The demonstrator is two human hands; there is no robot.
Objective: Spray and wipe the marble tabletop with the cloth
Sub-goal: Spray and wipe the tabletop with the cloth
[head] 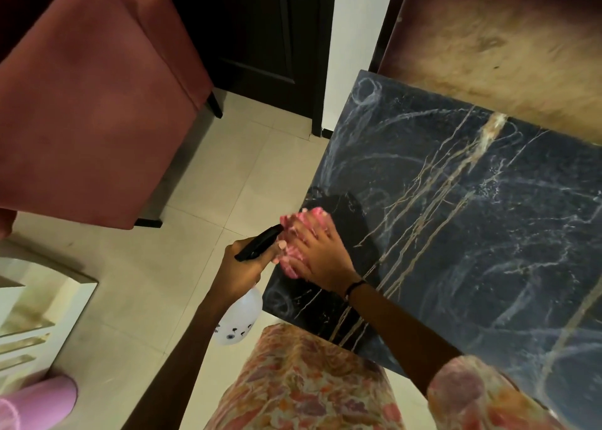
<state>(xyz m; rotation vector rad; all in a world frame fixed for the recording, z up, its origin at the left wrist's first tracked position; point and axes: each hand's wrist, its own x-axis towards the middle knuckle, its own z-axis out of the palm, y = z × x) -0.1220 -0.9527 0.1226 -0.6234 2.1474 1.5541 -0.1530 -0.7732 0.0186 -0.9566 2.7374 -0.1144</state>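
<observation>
The black marble tabletop [472, 221] with gold and white veins fills the right side and carries dried whitish wipe streaks. My right hand [321, 255] presses a pink cloth [298, 224] flat on the table's left edge, where a dark clean patch shows. My left hand [242, 265] hovers just left of the table edge over the floor. It grips a spray bottle [241, 319] with a black trigger head and a white translucent body that hangs below the hand. The black nozzle points toward the cloth.
A pink upholstered chair [97, 104] stands at the upper left on a pale tiled floor [202, 221]. A dark door [270, 32] is behind it. A beige surface [508, 38] lies beyond the table. A mirrored white unit [29, 312] sits at the left. My floral garment [303, 384] is below.
</observation>
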